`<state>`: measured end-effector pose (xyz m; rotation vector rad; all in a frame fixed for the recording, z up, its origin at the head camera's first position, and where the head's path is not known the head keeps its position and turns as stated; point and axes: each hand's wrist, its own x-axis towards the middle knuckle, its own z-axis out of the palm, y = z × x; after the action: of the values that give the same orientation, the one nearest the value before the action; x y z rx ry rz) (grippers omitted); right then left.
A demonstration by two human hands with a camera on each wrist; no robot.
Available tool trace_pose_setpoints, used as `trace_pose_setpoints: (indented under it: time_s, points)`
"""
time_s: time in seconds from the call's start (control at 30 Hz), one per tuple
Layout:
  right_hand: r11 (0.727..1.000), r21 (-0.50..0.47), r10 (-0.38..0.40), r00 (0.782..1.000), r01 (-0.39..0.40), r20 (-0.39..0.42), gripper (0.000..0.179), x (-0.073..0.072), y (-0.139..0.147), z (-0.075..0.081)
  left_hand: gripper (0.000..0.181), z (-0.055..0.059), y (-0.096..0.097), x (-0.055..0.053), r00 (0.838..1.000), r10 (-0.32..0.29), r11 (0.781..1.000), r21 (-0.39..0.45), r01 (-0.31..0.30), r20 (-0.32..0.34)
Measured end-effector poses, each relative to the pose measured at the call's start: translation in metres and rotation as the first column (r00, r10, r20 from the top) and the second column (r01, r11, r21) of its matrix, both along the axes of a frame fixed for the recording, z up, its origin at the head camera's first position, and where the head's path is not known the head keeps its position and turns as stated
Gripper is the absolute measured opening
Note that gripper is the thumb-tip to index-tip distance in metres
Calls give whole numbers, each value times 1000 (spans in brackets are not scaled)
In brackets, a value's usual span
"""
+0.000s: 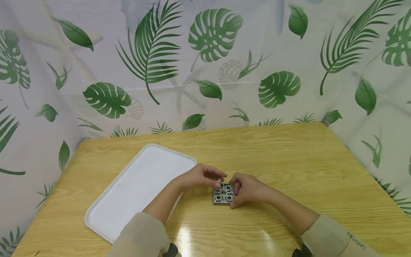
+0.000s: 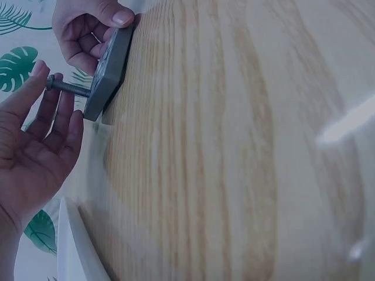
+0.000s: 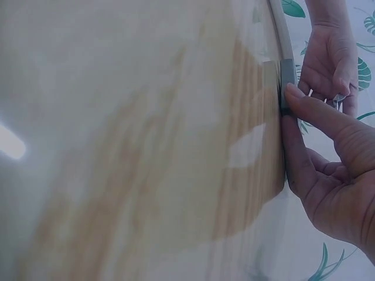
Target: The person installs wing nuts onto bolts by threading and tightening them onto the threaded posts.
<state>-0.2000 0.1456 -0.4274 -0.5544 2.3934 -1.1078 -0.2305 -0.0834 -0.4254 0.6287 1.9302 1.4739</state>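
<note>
A square grey metal plate (image 1: 223,194) with several round holes lies on the wooden table. My right hand (image 1: 248,188) grips it by its right side, thumb on the near corner and fingers at the far one. Between the thumb and fingers of my left hand (image 1: 199,176) is the head of a bolt (image 2: 70,88). In the left wrist view the bolt's threaded shank stands out from the plate's face, its lower end at a hole near the far left corner. In the right wrist view, the right hand's thumb and fingers hold the plate (image 3: 287,76) edge-on.
A white rectangular tray (image 1: 138,189) lies on the table to the left, partly under my left forearm. The wooden table (image 1: 289,160) reaches back to a leaf-patterned cloth (image 1: 179,71), which also hangs at both sides.
</note>
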Motion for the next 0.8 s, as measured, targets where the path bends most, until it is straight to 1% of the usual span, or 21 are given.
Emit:
trace_pose_setpoints:
  time_s: [0.07, 0.23, 0.33, 0.37, 0.43, 0.5, 0.53, 0.57, 0.6, 0.63, 0.7, 0.73, 0.77, 0.8]
  points:
    - [1000, -5, 0, 1000, 0, 4, 58, 1, 0, -1, 37, -2, -1, -1, 1000, -13, 1000, 7, 13, 17]
    - [1000, -1, 2, 1000, -2, -10, 58, 0, 0, -2, 42, -7, -4, -1, 999, -37, 998, 59, 36, 20]
    - [1000, 3, 7, 1000, -7, -16, 59, -1, 0, -4, 51, -9, -5, 1, 999, -31, 996, 89, 29, 21]
    - [1000, 5, 8, 1000, -8, -17, 59, -1, 0, -5, 54, -10, -6, 3, 1000, -19, 995, 96, 17, 23]
    - [1000, 2, 10, 1000, -10, -19, 59, -1, -1, -5, 61, -12, -6, 8, 999, 35, 994, 98, -36, 15]
    - [1000, 2, 8, 1000, -8, -13, 59, -1, -2, -6, 67, -17, -5, 16, 991, 130, 985, 113, -129, -3]
    - [1000, 2, 8, 1000, -8, -13, 59, -1, -2, -6, 69, -20, -3, 22, 980, 197, 972, 131, -193, -18]
    - [1000, 4, 5, 1000, -5, -12, 59, -1, -2, -6, 70, -23, -1, 27, 961, 275, 952, 151, -268, -30]
    - [1000, 5, 3, 1000, -3, -11, 59, -1, -3, -6, 70, -27, 1, 34, 934, 356, 921, 179, -345, -35]
    - [1000, 7, 1, 1000, -1, -7, 59, -1, -3, -6, 69, -30, 4, 40, 899, 436, 882, 214, -420, -32]
    - [1000, 14, -2, 1000, 2, -4, 60, 0, -3, -4, 65, -35, 11, 52, 814, 580, 788, 272, -552, -27]
    - [1000, 18, -6, 1000, 6, -5, 60, 0, -3, -4, 63, -37, 15, 57, 774, 633, 743, 296, -600, -19]
    - [1000, 23, -11, 1000, 11, -6, 59, -1, -3, -3, 61, -39, 19, 62, 739, 673, 708, 306, -637, -17]
    - [1000, 27, -15, 1000, 15, -7, 59, -1, -3, -3, 59, -40, 22, 65, 711, 702, 679, 316, -662, -19]
